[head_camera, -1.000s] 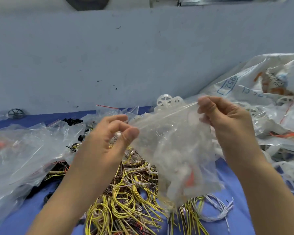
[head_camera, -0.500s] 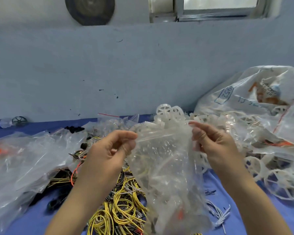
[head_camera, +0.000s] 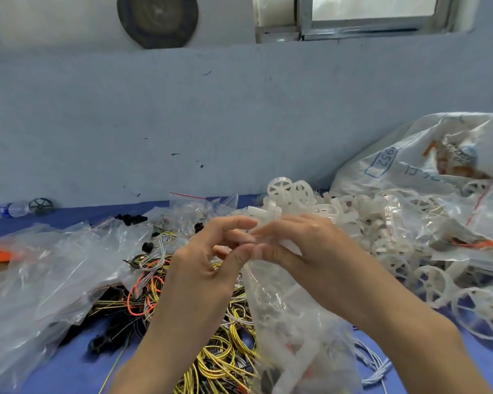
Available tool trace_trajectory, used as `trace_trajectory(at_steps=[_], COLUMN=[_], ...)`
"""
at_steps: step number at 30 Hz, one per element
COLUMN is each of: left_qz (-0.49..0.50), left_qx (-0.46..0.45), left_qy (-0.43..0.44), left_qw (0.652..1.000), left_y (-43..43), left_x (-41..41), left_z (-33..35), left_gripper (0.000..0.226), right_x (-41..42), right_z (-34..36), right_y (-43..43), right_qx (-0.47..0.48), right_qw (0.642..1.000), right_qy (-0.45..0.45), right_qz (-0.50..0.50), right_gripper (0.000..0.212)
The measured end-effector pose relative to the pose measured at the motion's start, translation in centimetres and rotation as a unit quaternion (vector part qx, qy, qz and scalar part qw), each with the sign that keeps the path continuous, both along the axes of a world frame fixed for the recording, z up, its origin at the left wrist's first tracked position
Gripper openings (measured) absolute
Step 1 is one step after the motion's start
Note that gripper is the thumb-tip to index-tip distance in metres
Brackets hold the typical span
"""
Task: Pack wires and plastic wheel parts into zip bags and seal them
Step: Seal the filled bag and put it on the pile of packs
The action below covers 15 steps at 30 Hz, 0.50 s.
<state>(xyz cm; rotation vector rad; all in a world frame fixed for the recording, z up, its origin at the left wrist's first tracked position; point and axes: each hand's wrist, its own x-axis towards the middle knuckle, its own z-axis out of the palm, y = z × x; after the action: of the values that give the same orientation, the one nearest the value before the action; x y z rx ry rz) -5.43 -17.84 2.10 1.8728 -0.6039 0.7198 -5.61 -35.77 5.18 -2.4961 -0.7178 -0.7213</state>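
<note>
At the bottom centre of the frame hangs a clear zip bag [head_camera: 291,322], loaded with white plastic parts and a touch of red, its lower end blurred. Just above it, mid-frame, the two hands meet at the bag's mouth. The left hand [head_camera: 208,268] has its grip pinched on the top edge between thumb and curled fingers; the right hand [head_camera: 310,251] likewise has its grip pinched on the same edge, fingertips touching those of the left.

Beneath and behind the hands, on the blue counter [head_camera: 69,368], lies a tangle of yellow, orange and black wires [head_camera: 219,359]. Crumpled empty plastic bags [head_camera: 46,274] spread over the left of the frame. To the right sits a heap of white plastic wheels [head_camera: 410,251], some loose, some under clear film, with a large printed sack [head_camera: 427,155] behind them at the far right.

Farther back, at the left edge, a water bottle [head_camera: 12,209] lies against the blue-grey wall [head_camera: 182,123]. A window frame [head_camera: 353,27] crosses the top.
</note>
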Motion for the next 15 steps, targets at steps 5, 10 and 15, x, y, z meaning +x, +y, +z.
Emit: trace_trajectory(at_steps=[5,10,15], left_qz=[-0.052,-0.061,-0.033], left_qx=[-0.134,-0.193,-0.190], left_qy=[0.107,0.142,0.135], left_qw=[0.984,0.969,0.972], left_y=[-0.7,-1.8,-2.0], left_x=[1.1,1.7,1.9], left_z=[-1.0,-2.1,-2.1], left_gripper=[0.019,0.012,0.016], right_x=[0.7,1.5,1.9], right_z=[-0.6,-1.2,-1.4], right_y=[0.4,1.2,1.2], right_qx=[0.030,0.029,0.053], right_qw=[0.998,0.997,0.997], right_qy=[-0.022,-0.025,-0.027], right_qz=[-0.049,-0.070,-0.058], right_gripper=[0.014,0.022,0.017])
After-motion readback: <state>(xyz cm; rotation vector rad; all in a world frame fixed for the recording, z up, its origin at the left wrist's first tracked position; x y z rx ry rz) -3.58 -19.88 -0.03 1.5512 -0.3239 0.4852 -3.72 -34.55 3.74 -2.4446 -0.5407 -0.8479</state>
